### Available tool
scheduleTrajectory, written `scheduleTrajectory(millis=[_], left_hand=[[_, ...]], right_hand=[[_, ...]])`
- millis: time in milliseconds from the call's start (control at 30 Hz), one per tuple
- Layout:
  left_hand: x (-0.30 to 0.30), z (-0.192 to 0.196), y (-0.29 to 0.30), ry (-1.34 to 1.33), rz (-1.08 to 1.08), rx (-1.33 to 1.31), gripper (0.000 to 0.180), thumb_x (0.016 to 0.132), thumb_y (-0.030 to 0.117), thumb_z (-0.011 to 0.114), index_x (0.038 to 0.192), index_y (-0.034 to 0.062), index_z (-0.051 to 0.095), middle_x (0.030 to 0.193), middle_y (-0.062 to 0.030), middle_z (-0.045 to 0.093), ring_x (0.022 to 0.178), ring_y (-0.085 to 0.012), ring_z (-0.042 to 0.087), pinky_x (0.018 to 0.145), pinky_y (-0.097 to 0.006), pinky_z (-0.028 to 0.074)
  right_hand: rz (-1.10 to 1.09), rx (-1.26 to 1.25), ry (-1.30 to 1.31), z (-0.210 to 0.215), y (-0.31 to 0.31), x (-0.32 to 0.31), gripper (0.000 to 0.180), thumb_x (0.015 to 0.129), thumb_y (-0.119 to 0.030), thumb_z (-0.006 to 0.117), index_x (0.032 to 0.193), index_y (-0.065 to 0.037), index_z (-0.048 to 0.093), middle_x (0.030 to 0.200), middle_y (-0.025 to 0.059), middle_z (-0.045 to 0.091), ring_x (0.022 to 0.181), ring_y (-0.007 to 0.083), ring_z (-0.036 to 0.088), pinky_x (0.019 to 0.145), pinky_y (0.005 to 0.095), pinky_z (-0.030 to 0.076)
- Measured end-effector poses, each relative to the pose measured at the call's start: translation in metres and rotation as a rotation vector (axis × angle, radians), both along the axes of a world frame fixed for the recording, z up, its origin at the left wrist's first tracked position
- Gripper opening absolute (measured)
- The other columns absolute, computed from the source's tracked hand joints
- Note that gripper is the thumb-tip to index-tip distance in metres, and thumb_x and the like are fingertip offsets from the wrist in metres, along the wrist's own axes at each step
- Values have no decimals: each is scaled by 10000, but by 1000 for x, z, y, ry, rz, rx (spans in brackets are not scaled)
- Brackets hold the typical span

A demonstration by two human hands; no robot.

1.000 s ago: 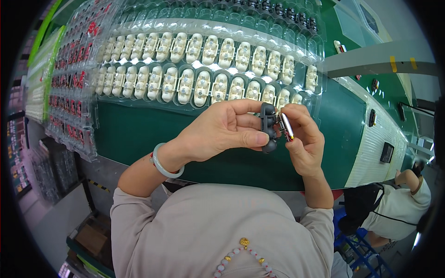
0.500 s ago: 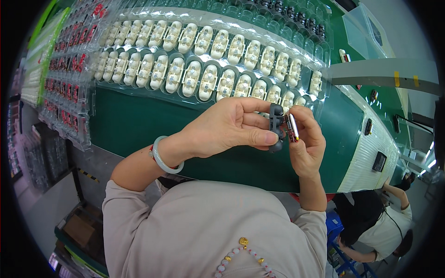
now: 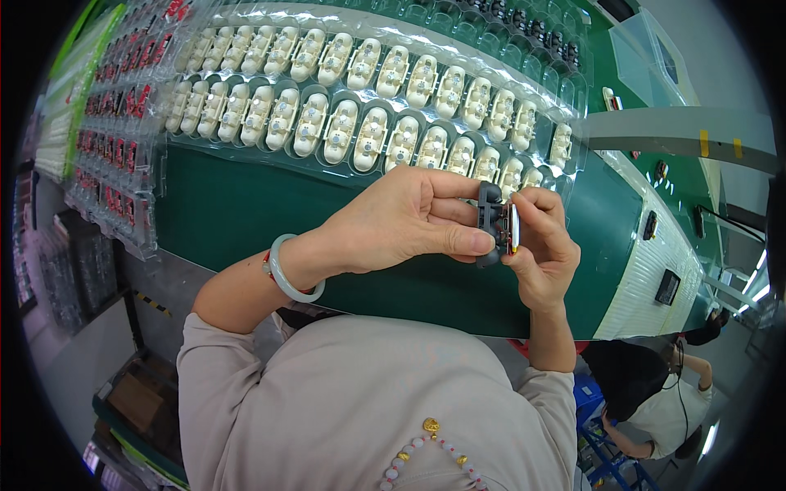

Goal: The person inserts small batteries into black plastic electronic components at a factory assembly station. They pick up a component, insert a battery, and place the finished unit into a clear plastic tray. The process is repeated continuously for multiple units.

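Note:
Pinched between thumb and fingers of my left hand (image 3: 385, 217) is a dark grey, elongated plastic housing (image 3: 489, 225), held upright on its end. My right hand (image 3: 550, 258) grips a thin small circuit board with a white, flat block on it (image 3: 514, 227), between thumb and fingertips. The board is against the housing's right side or very close to it; whether they are joined I cannot tell. Just beyond my hands lie two rows of cream-coloured oval housings (image 3: 372, 137) in a clear plastic tray (image 3: 327, 24).
Stacked clear trays with red and dark parts (image 3: 123, 151) stand at the left. Farther back, another tray holds dark housings (image 3: 536, 33). A grey curved bar (image 3: 679, 135) crosses the right side. A black small box (image 3: 667, 286) lies on white ribbed sheeting (image 3: 630, 299). A co-worker (image 3: 663, 401) bends at lower right.
The circuit board has turned more upright and come closer to the dark housing. My right hand's fingers have shifted slightly around it. My left hand has barely moved.

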State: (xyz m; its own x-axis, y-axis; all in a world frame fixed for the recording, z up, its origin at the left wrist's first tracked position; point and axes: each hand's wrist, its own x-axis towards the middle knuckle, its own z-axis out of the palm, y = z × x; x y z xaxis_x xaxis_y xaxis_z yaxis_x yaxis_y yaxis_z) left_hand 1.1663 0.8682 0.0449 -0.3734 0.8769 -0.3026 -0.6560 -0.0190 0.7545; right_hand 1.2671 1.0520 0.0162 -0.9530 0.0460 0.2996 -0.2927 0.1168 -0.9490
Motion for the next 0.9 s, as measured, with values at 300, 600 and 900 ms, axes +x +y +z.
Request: scheduleTrajectory(millis=[300, 600, 900], left_hand=[[-1, 0, 1, 20, -3, 4, 485, 788, 21, 633, 1222, -83, 442, 1032, -131, 610, 923, -142, 589, 803, -266, 485], [-1, 0, 2, 1, -3, 19, 485, 785, 10, 633, 1223, -78, 444, 1041, -133, 609, 930, -144, 590, 819, -266, 479], [-1, -2, 1, 18, -10, 8, 492, 785, -6, 626, 1231, -81, 432, 1038, -129, 603, 920, -146, 589, 809, -266, 486]], right_hand=[[4, -44, -23, 3, -1, 1, 515, 708, -86, 714, 1168, 54, 530, 1105, 139, 475, 1014, 209, 471, 882, 312, 381], [5, -62, -30, 8, -1, 0, 512, 722, -104, 709, 1171, 60, 522, 1110, 138, 471, 975, 197, 489, 858, 306, 397], [-34, 98, 15, 5, -1, 0, 506, 689, -125, 737, 1141, 19, 562, 1071, 127, 497, 955, 204, 512, 833, 308, 421]])
